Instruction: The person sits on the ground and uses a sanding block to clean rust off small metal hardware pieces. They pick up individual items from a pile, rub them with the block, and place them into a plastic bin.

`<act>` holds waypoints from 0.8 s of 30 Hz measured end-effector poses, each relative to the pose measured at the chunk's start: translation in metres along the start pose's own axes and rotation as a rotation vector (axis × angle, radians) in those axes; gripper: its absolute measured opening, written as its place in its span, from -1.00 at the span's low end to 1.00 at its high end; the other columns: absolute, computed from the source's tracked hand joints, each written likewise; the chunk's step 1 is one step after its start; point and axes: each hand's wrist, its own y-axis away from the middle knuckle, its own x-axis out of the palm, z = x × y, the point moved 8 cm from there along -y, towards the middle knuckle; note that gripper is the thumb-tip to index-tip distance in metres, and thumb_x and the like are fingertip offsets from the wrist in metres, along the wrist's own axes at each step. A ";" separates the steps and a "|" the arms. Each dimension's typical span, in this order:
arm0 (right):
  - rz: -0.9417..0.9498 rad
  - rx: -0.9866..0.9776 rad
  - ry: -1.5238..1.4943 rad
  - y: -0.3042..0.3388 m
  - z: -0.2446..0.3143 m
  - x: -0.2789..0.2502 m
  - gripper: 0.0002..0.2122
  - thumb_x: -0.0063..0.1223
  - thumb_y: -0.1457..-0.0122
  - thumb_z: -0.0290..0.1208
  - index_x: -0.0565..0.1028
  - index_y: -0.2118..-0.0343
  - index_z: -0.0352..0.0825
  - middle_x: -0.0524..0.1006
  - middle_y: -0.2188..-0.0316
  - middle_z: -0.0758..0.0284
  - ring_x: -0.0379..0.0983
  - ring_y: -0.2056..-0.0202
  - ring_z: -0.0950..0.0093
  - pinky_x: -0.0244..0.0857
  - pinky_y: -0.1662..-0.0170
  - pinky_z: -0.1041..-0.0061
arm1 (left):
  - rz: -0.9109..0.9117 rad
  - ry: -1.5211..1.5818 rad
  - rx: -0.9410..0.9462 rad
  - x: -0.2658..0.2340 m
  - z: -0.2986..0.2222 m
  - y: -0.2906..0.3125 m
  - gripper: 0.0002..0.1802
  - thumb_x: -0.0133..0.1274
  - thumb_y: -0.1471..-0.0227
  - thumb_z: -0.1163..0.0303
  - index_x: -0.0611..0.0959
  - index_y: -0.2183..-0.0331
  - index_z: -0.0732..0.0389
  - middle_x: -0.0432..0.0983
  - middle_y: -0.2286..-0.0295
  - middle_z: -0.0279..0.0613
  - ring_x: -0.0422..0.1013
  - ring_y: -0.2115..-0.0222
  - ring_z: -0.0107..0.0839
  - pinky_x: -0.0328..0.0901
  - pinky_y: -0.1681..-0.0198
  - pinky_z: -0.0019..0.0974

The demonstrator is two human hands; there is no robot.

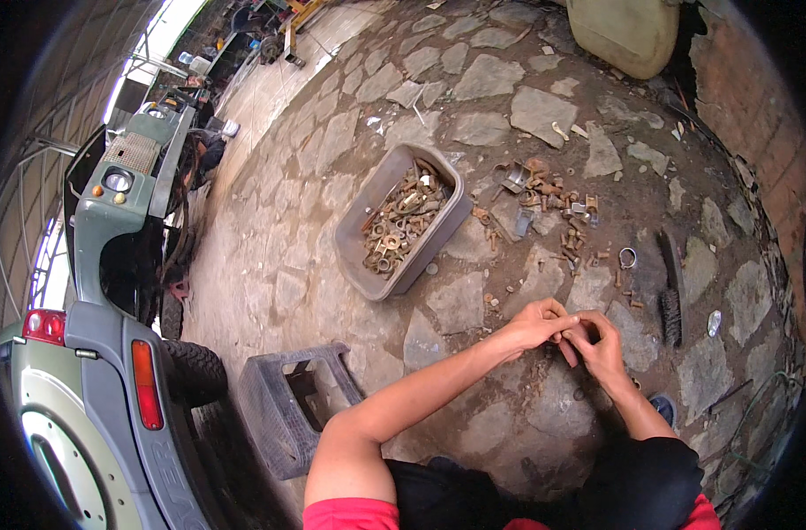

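Both hands meet low over the stone-paved floor [474,132]. The left hand [537,325] and the right hand [599,346] touch each other, their fingers pressed together around a small rusty metal piece [569,346] pinched between them; its shape is too small to tell. Just beyond lies a scatter of rusty bolts and nuts [553,203], beside a grey plastic tub [357,237] full of similar hardware. A black wire brush [670,296] lies to the right.
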 end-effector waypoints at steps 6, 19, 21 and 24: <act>0.027 -0.048 0.036 -0.006 0.017 0.002 -0.87 0.18 -0.10 -0.52 0.52 0.30 -0.43 0.52 0.40 0.33 0.44 0.35 0.57 0.33 0.25 0.53 | 0.027 0.003 -0.022 -0.005 -0.003 0.005 -0.75 0.17 -0.11 0.25 0.53 0.32 0.23 0.47 0.55 -0.37 0.37 0.49 -0.61 0.26 0.40 -0.49; 0.016 0.096 -0.086 -0.012 -0.006 -0.001 -0.81 0.10 -0.15 -0.53 0.54 0.17 -0.39 0.59 0.34 0.31 0.50 0.29 0.56 0.36 0.17 0.53 | -0.071 -0.417 0.332 -0.015 -0.041 0.013 -0.78 0.12 -0.12 0.42 0.57 0.20 0.33 0.58 0.40 -0.23 0.48 0.35 -0.55 0.38 0.28 -0.39; -0.032 0.121 -0.126 -0.013 -0.010 -0.008 -0.75 0.04 -0.21 -0.49 0.50 0.06 -0.38 0.58 0.25 0.28 0.49 0.21 0.54 0.34 0.08 0.51 | -0.126 -0.416 0.318 -0.019 -0.043 0.012 -0.79 0.12 -0.11 0.43 0.57 0.22 0.33 0.58 0.40 -0.23 0.48 0.36 -0.53 0.39 0.29 -0.38; -0.141 0.133 -0.284 -0.019 -0.019 -0.013 -0.68 -0.07 -0.30 -0.42 0.41 -0.07 -0.40 0.54 0.11 0.23 0.45 0.08 0.51 0.28 -0.04 0.48 | -0.248 -0.364 0.370 -0.027 -0.038 0.015 -0.82 0.13 -0.08 0.43 0.56 0.28 0.32 0.57 0.43 -0.20 0.50 0.40 -0.47 0.40 0.34 -0.34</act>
